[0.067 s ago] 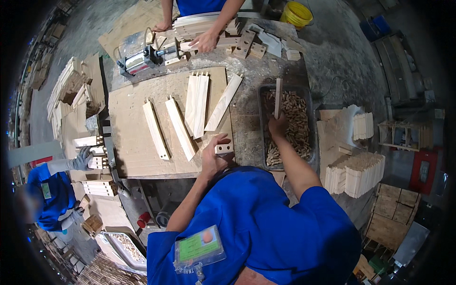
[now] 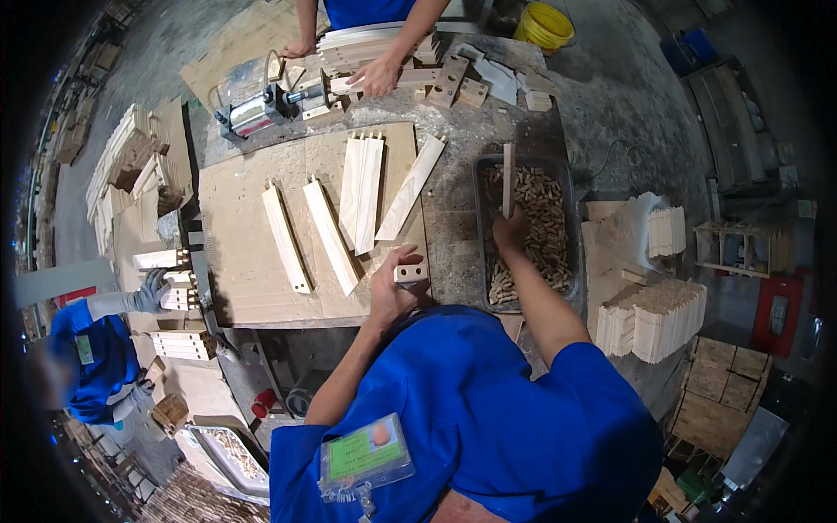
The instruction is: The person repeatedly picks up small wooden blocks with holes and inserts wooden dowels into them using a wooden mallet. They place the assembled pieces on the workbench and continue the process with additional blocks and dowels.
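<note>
My left hand (image 2: 397,288) is closed around a wooden piece (image 2: 410,274) close to my body, at the table's near edge. The end of that piece faces up and has drilled holes. Over a black tray (image 2: 481,235) full of wooden dowels (image 2: 539,209), my right hand (image 2: 511,231) grips a narrow wooden bar (image 2: 509,179) that points away from me. Its fingers are partly in shadow. Several wooden slats (image 2: 370,192) with dowels in their far ends lie on the cardboard (image 2: 235,235) left of the tray.
Across the table, a co-worker's hand (image 2: 379,77) rests on wood beside a pneumatic cylinder (image 2: 255,115). Another gloved person (image 2: 96,357) handles wood blocks at the left. Stacked wooden pieces (image 2: 654,318) stand at the right. A yellow bucket (image 2: 545,26) is at the far right corner.
The bar in my right hand has shifted very slightly to the left. My left hand and the slats look the same.
</note>
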`<state>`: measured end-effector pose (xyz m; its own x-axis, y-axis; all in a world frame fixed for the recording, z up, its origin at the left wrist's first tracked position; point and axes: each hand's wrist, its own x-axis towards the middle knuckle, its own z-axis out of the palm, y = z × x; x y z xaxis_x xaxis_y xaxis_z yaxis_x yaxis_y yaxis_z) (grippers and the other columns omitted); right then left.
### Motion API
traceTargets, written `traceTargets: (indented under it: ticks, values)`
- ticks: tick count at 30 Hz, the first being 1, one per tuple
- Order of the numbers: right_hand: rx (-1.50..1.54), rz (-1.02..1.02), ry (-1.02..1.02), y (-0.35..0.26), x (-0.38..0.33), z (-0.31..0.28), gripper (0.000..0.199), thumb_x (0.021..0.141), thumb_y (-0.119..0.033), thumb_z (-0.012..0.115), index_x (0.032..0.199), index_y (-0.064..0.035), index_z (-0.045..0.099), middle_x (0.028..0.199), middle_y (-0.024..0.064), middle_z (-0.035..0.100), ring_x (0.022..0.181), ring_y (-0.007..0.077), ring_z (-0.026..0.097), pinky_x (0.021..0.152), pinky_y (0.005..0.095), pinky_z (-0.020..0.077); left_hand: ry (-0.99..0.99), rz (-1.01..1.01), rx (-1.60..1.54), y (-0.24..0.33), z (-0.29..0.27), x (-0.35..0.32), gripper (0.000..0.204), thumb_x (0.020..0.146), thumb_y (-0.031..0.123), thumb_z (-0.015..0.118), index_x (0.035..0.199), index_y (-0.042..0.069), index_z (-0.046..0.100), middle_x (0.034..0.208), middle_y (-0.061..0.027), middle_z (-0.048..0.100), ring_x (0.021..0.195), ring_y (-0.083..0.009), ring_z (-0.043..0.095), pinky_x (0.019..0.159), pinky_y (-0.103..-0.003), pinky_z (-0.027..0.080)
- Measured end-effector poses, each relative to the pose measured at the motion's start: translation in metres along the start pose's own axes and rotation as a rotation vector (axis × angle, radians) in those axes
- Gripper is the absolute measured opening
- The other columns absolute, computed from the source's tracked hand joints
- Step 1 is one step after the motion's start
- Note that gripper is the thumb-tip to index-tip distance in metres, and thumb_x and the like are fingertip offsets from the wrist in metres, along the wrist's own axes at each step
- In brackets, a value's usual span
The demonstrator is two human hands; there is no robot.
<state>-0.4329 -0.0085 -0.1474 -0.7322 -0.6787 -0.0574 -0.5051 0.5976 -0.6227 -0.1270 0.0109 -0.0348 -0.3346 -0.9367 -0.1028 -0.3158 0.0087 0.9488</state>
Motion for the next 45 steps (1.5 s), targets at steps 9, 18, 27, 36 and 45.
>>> traceTargets:
  ticks: [9, 18, 27, 36, 45]
  values:
    - [-0.164, -0.257, 0.013, 0.013, -0.011, 0.009, 0.025, 0.077, -0.008, 0.073, 0.100, -0.0004, 0.070, 0.093, 0.0237, 0.070, 0.095, 0.0488, 0.066, 0.085, 0.0588, 0.0497, 0.003, -0.027, 0.009, -0.002, 0.003, 0.003, 0.066, 0.080, 0.008, 0.090, 0.140, 0.010, 0.063, 0.118, -0.0130, 0.080, 0.102, -0.0238, 0.079, 0.089, -0.036, 0.062]
    - [0.505, 0.256, -0.274, 0.002, -0.013, -0.055, 0.023, 0.104, -0.023, 0.073, 0.113, -0.0036, 0.067, 0.096, 0.0088, 0.066, 0.086, 0.0208, 0.068, 0.072, 0.0400, 0.0584, -0.033, 0.020, -0.007, -0.005, 0.005, 0.004, 0.070, 0.076, 0.008, 0.090, 0.141, 0.011, 0.063, 0.120, -0.0140, 0.079, 0.106, -0.0282, 0.079, 0.090, -0.037, 0.062]
    - [0.356, -0.514, -0.703, -0.145, -0.087, -0.158, 0.016, 0.098, -0.008, 0.074, 0.110, 0.0018, 0.071, 0.093, 0.0108, 0.067, 0.079, 0.0232, 0.069, 0.066, 0.0385, 0.0546, -0.083, 0.060, -0.023, -0.007, 0.010, 0.001, 0.070, 0.076, 0.008, 0.087, 0.141, 0.011, 0.064, 0.122, -0.0158, 0.078, 0.112, -0.0327, 0.077, 0.094, -0.041, 0.062]
    - [0.249, -0.962, -0.664, -0.177, -0.102, -0.166, 0.020, 0.088, -0.002, 0.079, 0.105, 0.0031, 0.069, 0.095, 0.0176, 0.067, 0.080, 0.0356, 0.068, 0.070, 0.0418, 0.0536, -0.031, 0.089, -0.010, -0.015, 0.016, -0.004, 0.056, 0.076, 0.013, 0.089, 0.129, 0.011, 0.070, 0.115, -0.0182, 0.077, 0.106, -0.0408, 0.075, 0.090, -0.045, 0.060]
    - [0.059, -0.994, -0.621, -0.192, -0.116, -0.167, 0.022, 0.083, 0.005, 0.073, 0.104, 0.0017, 0.067, 0.092, 0.0197, 0.063, 0.082, 0.0427, 0.067, 0.070, 0.0479, 0.0541, 0.064, 0.190, -0.006, -0.031, 0.030, -0.005, 0.044, 0.085, 0.011, 0.082, 0.128, 0.009, 0.074, 0.102, -0.0110, 0.080, 0.090, -0.0246, 0.077, 0.081, -0.038, 0.060]
